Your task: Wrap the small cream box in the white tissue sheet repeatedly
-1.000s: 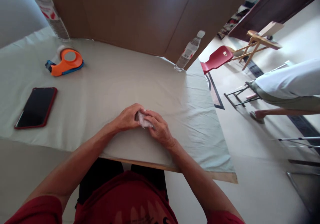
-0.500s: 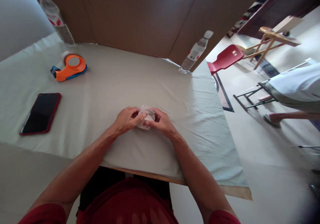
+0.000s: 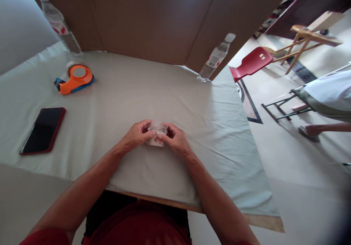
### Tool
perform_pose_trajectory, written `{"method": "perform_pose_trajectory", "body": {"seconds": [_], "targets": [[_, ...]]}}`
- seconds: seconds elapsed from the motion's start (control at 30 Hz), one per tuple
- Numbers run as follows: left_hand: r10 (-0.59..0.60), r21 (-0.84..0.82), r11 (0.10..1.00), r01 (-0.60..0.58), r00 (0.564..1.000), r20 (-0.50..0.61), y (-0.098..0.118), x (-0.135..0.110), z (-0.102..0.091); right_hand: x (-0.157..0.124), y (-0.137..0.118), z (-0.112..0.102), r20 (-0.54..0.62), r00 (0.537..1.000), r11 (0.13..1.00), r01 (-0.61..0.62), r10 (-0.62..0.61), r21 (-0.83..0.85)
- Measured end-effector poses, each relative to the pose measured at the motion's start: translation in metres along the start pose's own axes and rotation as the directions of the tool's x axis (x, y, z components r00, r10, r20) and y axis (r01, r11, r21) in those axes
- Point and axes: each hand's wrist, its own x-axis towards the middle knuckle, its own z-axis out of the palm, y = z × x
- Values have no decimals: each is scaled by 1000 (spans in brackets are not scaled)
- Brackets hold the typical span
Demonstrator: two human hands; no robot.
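Observation:
Both my hands meet over the middle of the cloth-covered table (image 3: 115,91). My left hand (image 3: 137,134) and my right hand (image 3: 174,140) pinch a small crumpled piece of clear plastic wrap (image 3: 156,133) between their fingertips. The fingers of both hands are curled round it, and something pale with a reddish mark shows inside the wrap. I cannot make out what it is.
A red-cased phone (image 3: 42,130) lies at the left. An orange tape dispenser (image 3: 74,79) sits behind it. Two water bottles (image 3: 59,22) (image 3: 215,58) stand against the brown cardboard wall. A red chair (image 3: 252,62) and another person's leg (image 3: 326,99) are at the right.
My hands have kept working the plastic wrap, which has turned between my fingers. The camera has tilted a little, shifting the table lower in view.

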Motion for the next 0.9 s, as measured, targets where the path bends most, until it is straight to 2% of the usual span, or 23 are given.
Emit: {"method": "perform_pose_trajectory", "body": {"seconds": [0.17,0.27,0.43,0.53,0.67,0.9], "targets": [[-5,56,998,2,999,41,2,0,-1,-1,0,-3,-35,999,999,16,-17,-42],[-11,68,998,11,1000,2,-1,1,-1,-3,0,-4,-31,999,997,33,-36,-69],[-23,78,997,27,998,-54,-3,2,0,-8,-4,1,-114,991,985,44,-63,-168],[-47,85,995,51,998,-43,-3,1,1,-12,-6,3,-84,994,975,52,-72,-218],[-47,66,997,49,999,-18,-5,1,-1,-12,-6,1,-57,997,985,44,-54,-168],[-33,73,997,31,999,26,-4,1,-1,4,-4,3,-135,988,995,60,-71,-86]]}}
